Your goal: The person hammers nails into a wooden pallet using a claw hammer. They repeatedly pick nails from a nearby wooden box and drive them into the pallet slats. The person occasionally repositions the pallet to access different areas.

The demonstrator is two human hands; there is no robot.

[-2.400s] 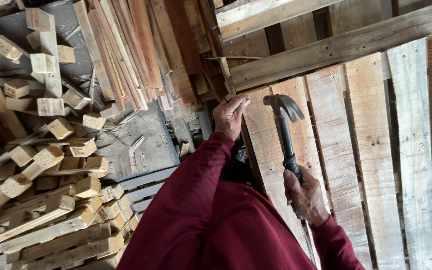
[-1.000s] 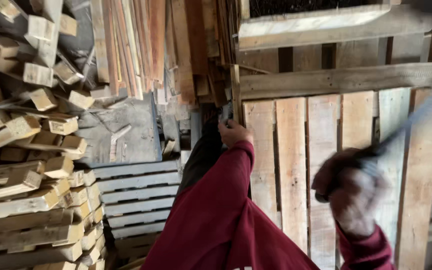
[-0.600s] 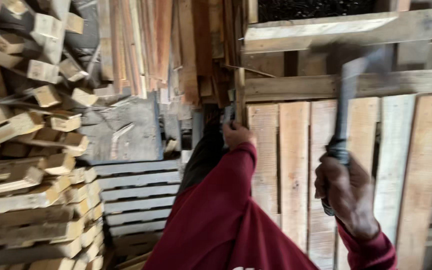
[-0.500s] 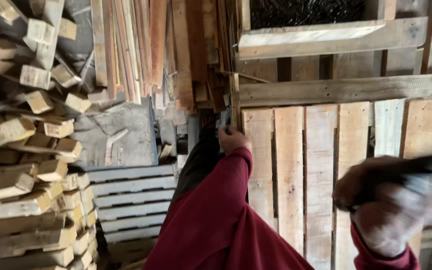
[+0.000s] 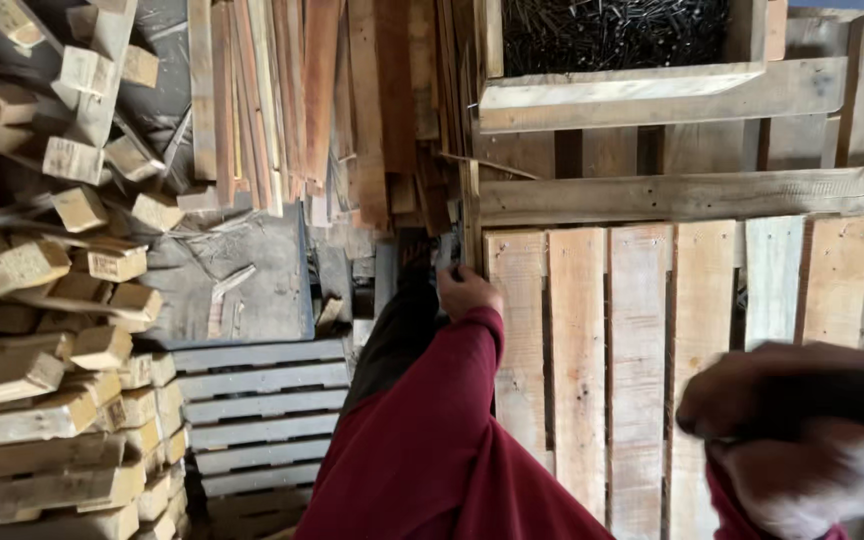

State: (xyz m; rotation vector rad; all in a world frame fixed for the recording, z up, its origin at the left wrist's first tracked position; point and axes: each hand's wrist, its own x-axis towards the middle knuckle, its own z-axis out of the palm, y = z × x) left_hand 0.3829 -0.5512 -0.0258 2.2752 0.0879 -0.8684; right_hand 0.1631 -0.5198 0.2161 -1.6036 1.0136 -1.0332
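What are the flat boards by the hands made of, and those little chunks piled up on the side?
The pallet slats look like bare, unpainted wood: pale tan with grain lines and small dark marks that may be nail heads. The stacked blocks look like rough-sawn wood too, light and unfinished. The left hand rests at the pallet's edge.

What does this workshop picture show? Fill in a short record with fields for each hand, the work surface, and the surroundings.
left hand: the left hand rests at the top left corner of the pale slatted wooden pallet
right hand: the right hand is blurred low at the right, closed on a dark handle; the tool's head is not visible
sleeves: dark red sleeve
behind pallet: wooden box of dark nails
left side: heap of short cut wooden blocks
middle: leaning bundle of thin wooden strips
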